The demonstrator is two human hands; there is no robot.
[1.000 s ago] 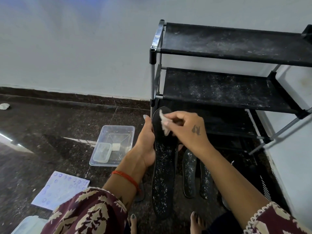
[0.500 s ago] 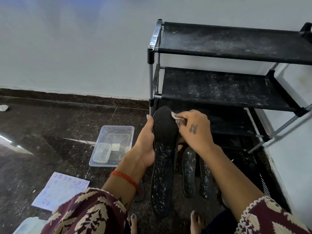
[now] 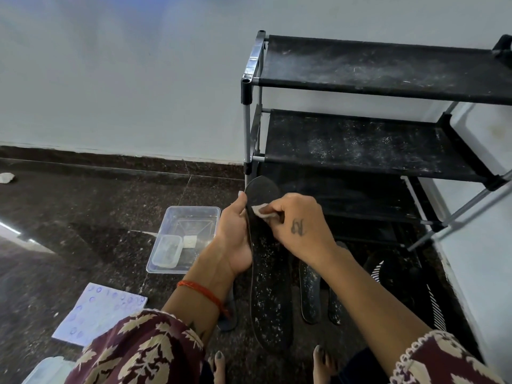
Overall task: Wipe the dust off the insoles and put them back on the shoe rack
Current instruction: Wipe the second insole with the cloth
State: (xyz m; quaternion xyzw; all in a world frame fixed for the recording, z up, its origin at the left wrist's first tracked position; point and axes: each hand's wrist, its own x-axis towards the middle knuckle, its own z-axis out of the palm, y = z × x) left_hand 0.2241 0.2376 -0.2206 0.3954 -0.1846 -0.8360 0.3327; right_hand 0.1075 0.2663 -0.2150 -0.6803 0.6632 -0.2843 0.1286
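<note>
Dark speckled floor meets a pale wall, open to the left of the shoe rack, whose dusty shelves stand at right. Left hand grips the held insole along its left edge, toe end up, just before the rack's lower shelf. Right hand pinches a white wipe against the insole's upper part. Two more insoles lie on the floor below. Clear plastic tub and a printed sheet, its marks unreadable, sit left.

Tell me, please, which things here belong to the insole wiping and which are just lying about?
Job: held insole, wipe, left hand, right hand, floor insoles, shoe rack.
Lying about: plastic tub, printed sheet.
</note>
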